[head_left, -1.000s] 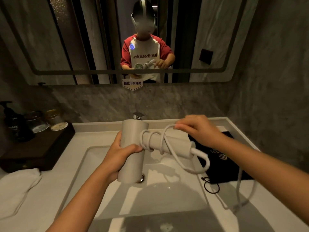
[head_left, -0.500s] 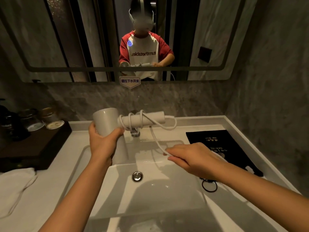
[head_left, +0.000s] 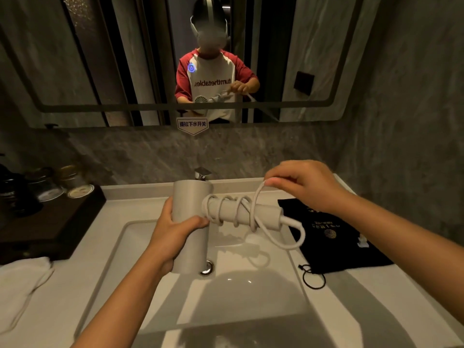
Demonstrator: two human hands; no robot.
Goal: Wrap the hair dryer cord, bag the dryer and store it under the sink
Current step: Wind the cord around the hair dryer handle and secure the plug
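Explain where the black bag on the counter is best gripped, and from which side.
Grip the black bag at its near, drawstring end, coming from the front. It lies flat right of the sink, so that hem can be pinched up; the mouth seems there.

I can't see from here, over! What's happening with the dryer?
Left hand holds dryer. Right hand pinches cord, wrapping handle. Bag waits, nothing blocking.

You had a white sink (head_left: 251, 292) with a shiny drain (head_left: 207, 268) and a tap (head_left: 202, 173) at the back. On your left sat a dark tray (head_left: 57, 222) with jars (head_left: 45, 183) and a white towel (head_left: 22, 280). A mirror (head_left: 100, 59) hung above, with a small sign (head_left: 192, 124) below.
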